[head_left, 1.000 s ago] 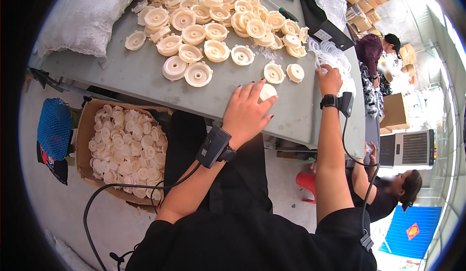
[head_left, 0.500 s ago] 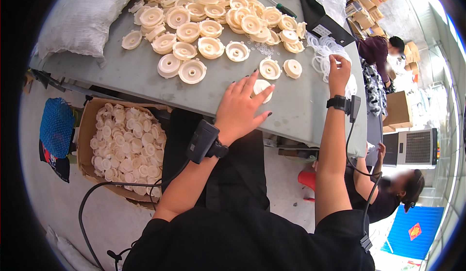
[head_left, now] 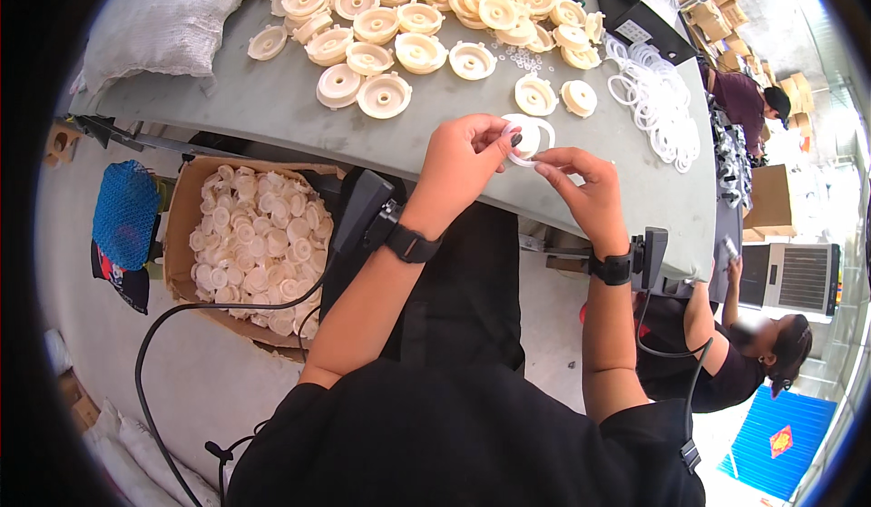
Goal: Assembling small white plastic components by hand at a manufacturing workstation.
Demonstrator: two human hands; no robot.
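Head: left hand (head_left: 459, 158) and right hand (head_left: 594, 195) curl inward, pinching ring (head_left: 551, 135).

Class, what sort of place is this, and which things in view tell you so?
Probably a small assembly workshop: many round cream parts and white rings lie on the table, a cardboard box holds many pale pieces, and cartons are piled beyond.

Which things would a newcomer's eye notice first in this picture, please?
Probably the heap of cream round parts on the far side of the grey table. Then the carton of pale discs, lower left, and the white ring between left hand and right hand, slightly right of centre.
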